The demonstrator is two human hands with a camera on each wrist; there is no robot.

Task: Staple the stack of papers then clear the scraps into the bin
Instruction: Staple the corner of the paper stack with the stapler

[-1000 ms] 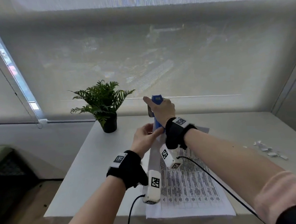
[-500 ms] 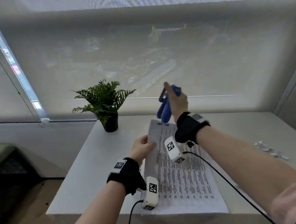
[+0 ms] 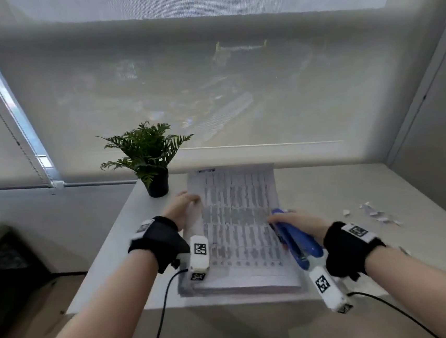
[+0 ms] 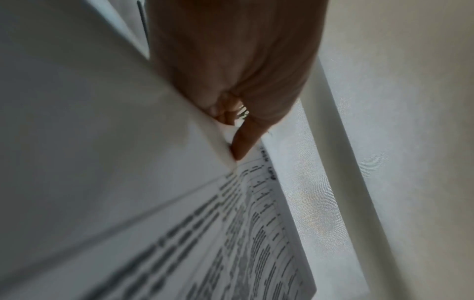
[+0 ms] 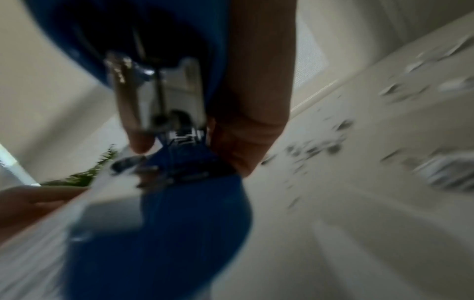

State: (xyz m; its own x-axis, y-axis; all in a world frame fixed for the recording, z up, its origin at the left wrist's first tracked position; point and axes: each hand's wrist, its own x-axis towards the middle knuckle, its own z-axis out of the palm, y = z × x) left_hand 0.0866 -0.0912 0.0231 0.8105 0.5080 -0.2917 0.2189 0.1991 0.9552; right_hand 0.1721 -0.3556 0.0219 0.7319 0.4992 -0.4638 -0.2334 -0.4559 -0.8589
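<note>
Head view: right hand (image 3: 293, 220) wraps blue stapler (image 3: 295, 236) at paper stack (image 3: 238, 222)'s right edge; scraps (image 3: 370, 213) lie apart rightward.
Left wrist: left hand (image 4: 231, 67) pinches the stack's left edge, likely steadying it.
Right wrist: fingers (image 5: 252, 121) curled round the stapler, its mouth apparently over the paper.

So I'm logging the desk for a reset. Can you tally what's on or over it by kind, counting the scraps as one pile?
Paper stack: 1
Stapler: 1, in the right hand
Potted plant: 1
Scrap pile: 1
Hands: 2, the left hand at the stack's left edge
Total: 6
No bin is in view.
</note>
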